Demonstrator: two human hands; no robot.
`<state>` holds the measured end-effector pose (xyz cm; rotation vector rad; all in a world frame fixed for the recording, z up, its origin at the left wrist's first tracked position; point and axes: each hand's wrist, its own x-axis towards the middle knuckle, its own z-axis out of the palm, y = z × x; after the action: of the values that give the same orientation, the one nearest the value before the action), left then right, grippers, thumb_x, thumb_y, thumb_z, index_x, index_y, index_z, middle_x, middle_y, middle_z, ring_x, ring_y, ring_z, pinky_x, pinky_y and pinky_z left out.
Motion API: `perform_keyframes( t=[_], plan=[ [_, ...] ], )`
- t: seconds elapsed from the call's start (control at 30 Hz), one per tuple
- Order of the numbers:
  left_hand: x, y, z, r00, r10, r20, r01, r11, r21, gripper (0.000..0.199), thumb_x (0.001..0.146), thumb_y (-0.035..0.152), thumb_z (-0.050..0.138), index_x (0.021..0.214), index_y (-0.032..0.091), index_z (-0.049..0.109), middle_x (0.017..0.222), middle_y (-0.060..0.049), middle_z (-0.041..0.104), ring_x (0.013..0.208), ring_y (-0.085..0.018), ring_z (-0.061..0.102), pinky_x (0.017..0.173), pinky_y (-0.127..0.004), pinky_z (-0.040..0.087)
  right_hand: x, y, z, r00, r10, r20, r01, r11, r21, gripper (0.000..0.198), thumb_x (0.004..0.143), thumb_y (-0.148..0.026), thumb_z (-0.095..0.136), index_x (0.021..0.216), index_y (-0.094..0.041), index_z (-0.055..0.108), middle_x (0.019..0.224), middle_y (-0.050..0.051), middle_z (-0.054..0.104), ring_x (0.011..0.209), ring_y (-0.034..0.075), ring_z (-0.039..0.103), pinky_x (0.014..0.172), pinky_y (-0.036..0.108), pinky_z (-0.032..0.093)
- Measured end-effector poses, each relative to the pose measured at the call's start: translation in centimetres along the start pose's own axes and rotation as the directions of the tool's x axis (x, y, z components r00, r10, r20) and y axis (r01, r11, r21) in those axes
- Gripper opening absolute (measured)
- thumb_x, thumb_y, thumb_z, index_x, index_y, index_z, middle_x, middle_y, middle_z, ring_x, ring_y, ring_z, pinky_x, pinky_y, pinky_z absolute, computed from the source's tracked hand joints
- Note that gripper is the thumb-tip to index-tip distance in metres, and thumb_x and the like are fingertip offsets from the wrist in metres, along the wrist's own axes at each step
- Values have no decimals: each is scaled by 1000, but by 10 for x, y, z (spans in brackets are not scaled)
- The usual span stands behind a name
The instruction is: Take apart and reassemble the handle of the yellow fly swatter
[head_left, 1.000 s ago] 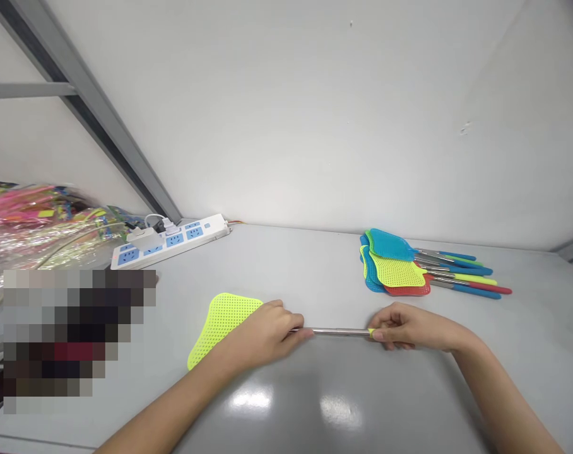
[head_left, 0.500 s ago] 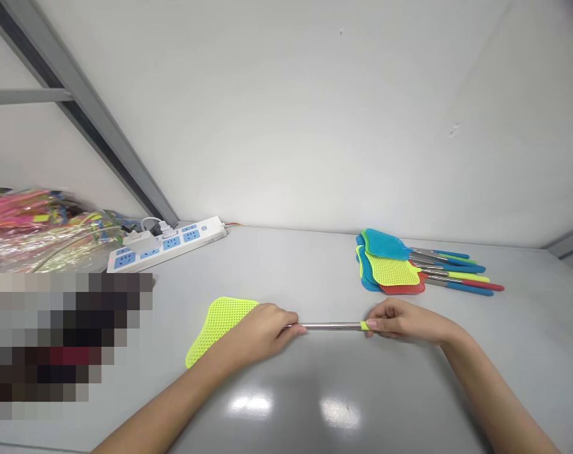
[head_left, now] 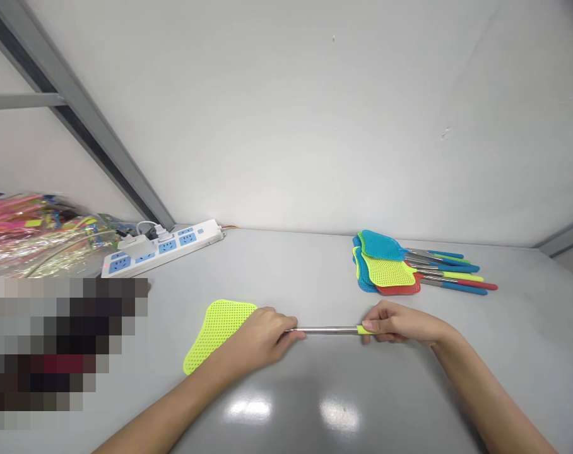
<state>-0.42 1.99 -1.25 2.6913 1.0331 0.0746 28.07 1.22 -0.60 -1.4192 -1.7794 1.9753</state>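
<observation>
A yellow-green fly swatter [head_left: 220, 328] lies crosswise in front of me, its perforated head to the left and its metal telescopic rod running right. My left hand [head_left: 265, 337] is closed around the rod close to the head and covers part of both. At the other end, my right hand [head_left: 395, 323] grips the yellow-green handle between thumb and fingers, hiding most of it. Between my hands a stretch of bare silver rod [head_left: 327, 330] shows.
Several blue, yellow-green and red fly swatters [head_left: 388, 271] lie stacked at the back right, handles to the right. A white power strip [head_left: 173, 249] with plugs sits at the back left. Plastic-wrapped colourful goods [head_left: 40, 227] are at far left, above a pixelated patch.
Both hands keep their hold on the fly swatter, and its visible rod is about the same length. The whole view has shifted slightly.
</observation>
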Motion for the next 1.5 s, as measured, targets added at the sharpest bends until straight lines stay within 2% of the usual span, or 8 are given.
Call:
perform_keyframes(
  t=[0.4, 0.53, 0.7, 0.8, 0.93, 1.2, 1.33, 1.5],
  plan=[
    [-1, 3, 2, 1000, -2, 15, 1, 1000, 27, 41, 93, 38, 27, 63, 18, 47, 54, 0, 53, 54, -14, 49, 53, -25, 26, 4, 1, 4, 998, -6, 68, 2, 998, 56, 43, 78, -51, 48, 70, -11, 60, 42, -9, 24, 38, 4, 16, 39, 22, 11],
    [0, 7, 4, 1000, -11, 22, 11, 1000, 4, 42, 93, 39, 27, 63, 17, 48, 54, 0, 53, 54, -14, 49, 52, -25, 25, 1, 0, 2, 1000, 3, 1, -3, 1000, -2, 41, 78, -51, 48, 73, -11, 58, 46, -6, 36, 41, 5, 24, 39, 20, 15],
    [0, 8, 3, 999, -17, 37, 19, 999, -40, 45, 92, 42, 26, 62, 17, 48, 54, 0, 53, 54, -14, 48, 52, -25, 24, -9, 1, -8, 999, 31, -17, -32, 999, -28, 39, 72, -49, 58, 91, -14, 56, 66, 1, 55, 45, 5, 32, 43, 20, 24],
    [-1, 2, 1, 998, -42, 36, 44, 998, -44, 45, 92, 43, 25, 63, 17, 49, 56, -1, 53, 56, -14, 49, 51, -25, 24, -15, 0, -14, 995, 39, -94, -49, 993, -106, 37, 70, -49, 61, 84, -14, 60, 65, -1, 50, 51, 7, 34, 45, 20, 24],
    [-2, -3, 0, 998, -55, 31, 57, 997, -59, 45, 92, 43, 24, 63, 18, 48, 55, 0, 50, 56, -14, 49, 51, -24, 25, -15, 0, -16, 989, -27, -143, 4, 987, -164, 40, 74, -51, 53, 75, -13, 64, 54, -4, 34, 51, 8, 25, 46, 23, 17],
    [-3, 2, 6, 998, -64, 5, 64, 997, -53, 44, 93, 41, 24, 65, 17, 49, 55, -1, 51, 60, -15, 49, 54, -25, 28, -5, 4, -11, 988, -6, -157, 2, 1000, -31, 40, 72, -50, 56, 68, -11, 65, 47, -6, 28, 45, 6, 20, 44, 25, 11],
    [-3, 3, 5, 999, -49, 13, 49, 998, -30, 43, 93, 40, 24, 65, 18, 47, 54, 0, 51, 58, -15, 49, 53, -25, 27, -2, 8, -9, 993, 41, -114, -33, 996, 79, 38, 74, -48, 55, 66, -12, 63, 44, -7, 25, 41, 6, 16, 43, 25, 10],
    [-3, 5, 4, 999, -45, 8, 45, 999, -29, 42, 93, 38, 25, 65, 18, 48, 53, 0, 50, 57, -15, 49, 54, -26, 27, 3, 10, -4, 990, 65, -123, -53, 993, 102, 39, 73, -49, 55, 62, -12, 60, 41, -8, 26, 40, 5, 16, 43, 24, 10]
  ],
)
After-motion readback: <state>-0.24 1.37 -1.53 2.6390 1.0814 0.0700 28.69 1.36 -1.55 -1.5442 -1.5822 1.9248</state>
